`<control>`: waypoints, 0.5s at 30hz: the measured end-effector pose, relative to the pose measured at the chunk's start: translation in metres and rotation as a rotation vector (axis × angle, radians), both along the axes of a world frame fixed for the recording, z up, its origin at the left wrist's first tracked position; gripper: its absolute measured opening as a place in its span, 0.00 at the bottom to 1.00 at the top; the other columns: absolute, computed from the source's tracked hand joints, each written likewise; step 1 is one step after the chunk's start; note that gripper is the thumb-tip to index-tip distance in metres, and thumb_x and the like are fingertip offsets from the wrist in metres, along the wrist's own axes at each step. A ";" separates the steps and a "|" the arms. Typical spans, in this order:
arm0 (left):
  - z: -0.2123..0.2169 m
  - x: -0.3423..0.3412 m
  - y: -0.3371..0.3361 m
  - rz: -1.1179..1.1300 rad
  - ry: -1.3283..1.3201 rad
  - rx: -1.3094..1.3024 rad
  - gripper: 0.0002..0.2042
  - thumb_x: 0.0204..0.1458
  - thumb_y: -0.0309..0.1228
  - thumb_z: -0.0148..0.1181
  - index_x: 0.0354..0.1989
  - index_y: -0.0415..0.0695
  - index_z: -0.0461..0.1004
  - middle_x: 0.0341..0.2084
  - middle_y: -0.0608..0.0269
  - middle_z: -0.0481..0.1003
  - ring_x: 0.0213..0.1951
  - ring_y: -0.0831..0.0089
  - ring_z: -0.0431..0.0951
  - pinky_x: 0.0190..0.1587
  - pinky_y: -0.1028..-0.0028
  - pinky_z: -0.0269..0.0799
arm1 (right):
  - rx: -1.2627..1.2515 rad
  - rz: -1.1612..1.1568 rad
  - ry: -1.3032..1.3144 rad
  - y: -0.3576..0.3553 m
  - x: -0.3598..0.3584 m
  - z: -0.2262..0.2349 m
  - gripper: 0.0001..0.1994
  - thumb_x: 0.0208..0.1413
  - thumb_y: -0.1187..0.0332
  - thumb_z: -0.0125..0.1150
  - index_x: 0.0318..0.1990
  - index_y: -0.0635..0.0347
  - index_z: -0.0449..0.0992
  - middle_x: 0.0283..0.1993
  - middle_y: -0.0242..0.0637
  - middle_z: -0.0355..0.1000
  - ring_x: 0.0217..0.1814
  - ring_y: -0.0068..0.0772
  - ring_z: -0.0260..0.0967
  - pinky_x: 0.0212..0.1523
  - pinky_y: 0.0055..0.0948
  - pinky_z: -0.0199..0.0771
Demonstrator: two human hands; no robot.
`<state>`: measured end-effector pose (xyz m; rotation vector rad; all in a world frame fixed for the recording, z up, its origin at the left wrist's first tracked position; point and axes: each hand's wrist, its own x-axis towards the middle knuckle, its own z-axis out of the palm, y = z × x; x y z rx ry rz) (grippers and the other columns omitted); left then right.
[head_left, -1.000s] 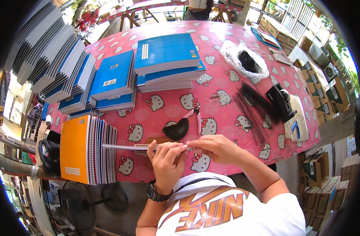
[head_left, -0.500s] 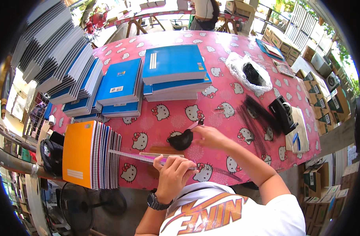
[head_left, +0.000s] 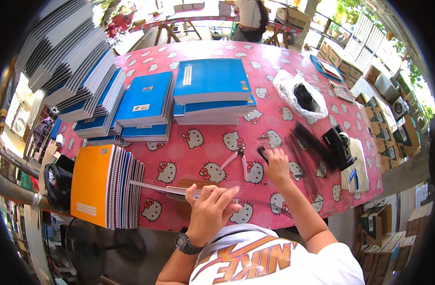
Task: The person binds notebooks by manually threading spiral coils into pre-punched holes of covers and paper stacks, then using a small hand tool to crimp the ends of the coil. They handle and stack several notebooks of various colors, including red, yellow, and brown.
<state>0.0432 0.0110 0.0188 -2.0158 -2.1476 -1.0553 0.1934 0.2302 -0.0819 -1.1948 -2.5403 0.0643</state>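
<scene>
My left hand (head_left: 210,213) grips a thin unbound notebook (head_left: 155,187) at the near edge of the pink patterned table (head_left: 203,142), fingers laid over it. A spiral wire (head_left: 260,205) lies along the edge beside it. My right hand (head_left: 278,165) reaches forward and to the right, its fingers closed on a small black object (head_left: 262,153). Pink-handled pliers (head_left: 240,160) lie on the cloth just left of that hand. A heap of black binding coils (head_left: 309,145) lies just right of it.
Stacks of blue notebooks (head_left: 210,83) fill the far left and middle. An orange-covered spiral stack (head_left: 96,185) sits near left. A plastic bag of black coils (head_left: 303,97) and a black tape dispenser (head_left: 338,142) are on the right. Cardboard boxes (head_left: 379,223) stand beyond the table's right edge.
My right hand has left the notebook, passed the pliers and moved forward and right toward the black coils. The left hand stays on the notebook.
</scene>
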 end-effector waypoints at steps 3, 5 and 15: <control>-0.009 -0.009 -0.010 -0.003 0.027 0.056 0.07 0.48 0.40 0.59 0.35 0.58 0.71 0.30 0.77 0.71 0.40 0.77 0.70 0.56 0.56 0.44 | -0.531 0.168 -0.070 -0.008 0.016 -0.007 0.25 0.36 0.62 0.69 0.45 0.60 0.73 0.44 0.45 0.68 0.52 0.47 0.62 0.50 0.42 0.64; -0.002 -0.006 -0.010 0.013 0.027 0.106 0.05 0.49 0.38 0.58 0.26 0.54 0.71 0.25 0.74 0.69 0.40 0.76 0.70 0.53 0.55 0.49 | -0.328 0.184 -0.022 -0.009 0.028 -0.008 0.33 0.32 0.61 0.72 0.52 0.56 0.69 0.50 0.47 0.66 0.57 0.52 0.58 0.54 0.45 0.62; -0.023 -0.004 -0.011 0.002 -0.043 0.115 0.10 0.46 0.40 0.61 0.35 0.54 0.70 0.31 0.76 0.68 0.44 0.76 0.68 0.57 0.53 0.43 | -0.515 0.456 -0.185 0.007 0.037 -0.016 0.54 0.21 0.63 0.76 0.63 0.55 0.52 0.56 0.50 0.59 0.57 0.56 0.56 0.56 0.50 0.60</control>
